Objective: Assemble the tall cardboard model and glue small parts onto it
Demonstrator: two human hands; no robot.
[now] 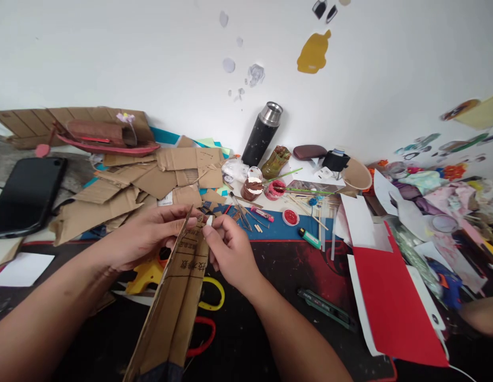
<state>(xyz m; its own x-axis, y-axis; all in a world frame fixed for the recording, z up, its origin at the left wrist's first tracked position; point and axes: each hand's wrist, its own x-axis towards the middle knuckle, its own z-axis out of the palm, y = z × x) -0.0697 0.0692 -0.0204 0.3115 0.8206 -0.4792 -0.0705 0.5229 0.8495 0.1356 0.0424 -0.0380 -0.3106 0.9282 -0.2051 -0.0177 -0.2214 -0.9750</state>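
Observation:
My left hand grips the upper left side of a folded cardboard strip, which has printed Chinese characters and a drawn line on it. The strip stands tilted, running down toward me. At its upper right edge my right hand is closed, with a small white piece pinched at thumb and finger; its exact kind I cannot make out. Behind and under the cardboard lie a yellow tool, a yellow scissor handle and a red scissor handle, all partly hidden.
A cutter knife lies on the dark mat, left of a red sheet. Cardboard scraps and a model boat are at left, near a black phone. A flask and paint jars stand behind.

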